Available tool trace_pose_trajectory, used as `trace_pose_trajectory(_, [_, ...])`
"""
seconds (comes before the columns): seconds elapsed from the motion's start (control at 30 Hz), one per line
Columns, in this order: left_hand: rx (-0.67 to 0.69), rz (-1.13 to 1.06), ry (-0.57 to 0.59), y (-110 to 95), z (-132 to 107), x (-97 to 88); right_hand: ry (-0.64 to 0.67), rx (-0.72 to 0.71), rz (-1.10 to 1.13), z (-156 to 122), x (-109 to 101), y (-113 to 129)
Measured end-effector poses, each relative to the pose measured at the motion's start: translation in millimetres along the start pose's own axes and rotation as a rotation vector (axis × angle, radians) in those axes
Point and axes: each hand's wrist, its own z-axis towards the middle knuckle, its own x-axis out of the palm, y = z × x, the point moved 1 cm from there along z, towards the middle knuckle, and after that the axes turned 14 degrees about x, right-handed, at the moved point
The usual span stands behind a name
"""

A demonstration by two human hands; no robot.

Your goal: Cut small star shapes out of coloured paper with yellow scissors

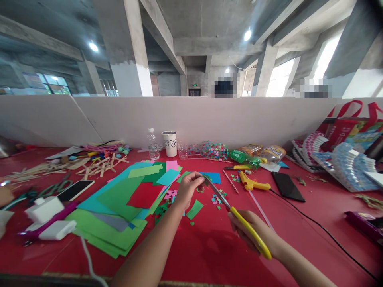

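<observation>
My left hand [191,188] pinches a small piece of green paper [207,181] above the red table. Yellow-handled scissors [250,231] are in my right hand [249,227], their blades reaching up and left to the green piece. Whether the blades touch the paper is hard to tell. Below my hands lie a green paper strip [195,209] and a tiny green scrap [192,223]. Small paper stars [219,198] in blue, pink and green sit just beyond the blades. Pink stars [170,194] and dark green stars [161,209] lie left of my left wrist, partly covered by my arm.
Coloured paper sheets [119,199] spread across the left, near a phone [76,190] and white chargers [44,211]. A glue gun [253,182] with a trailing cord and a black phone [287,186] lie right. A bottle [153,145] and cup [170,144] stand by the white partition [194,119].
</observation>
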Motion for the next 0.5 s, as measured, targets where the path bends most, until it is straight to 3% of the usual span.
trace_pose_trajectory(0.5, [-0.03, -0.121, -0.047, 3.4, -1.7, 0.5, -0.008, 0.02, 0.044, -3.8, 7.0, -1.5])
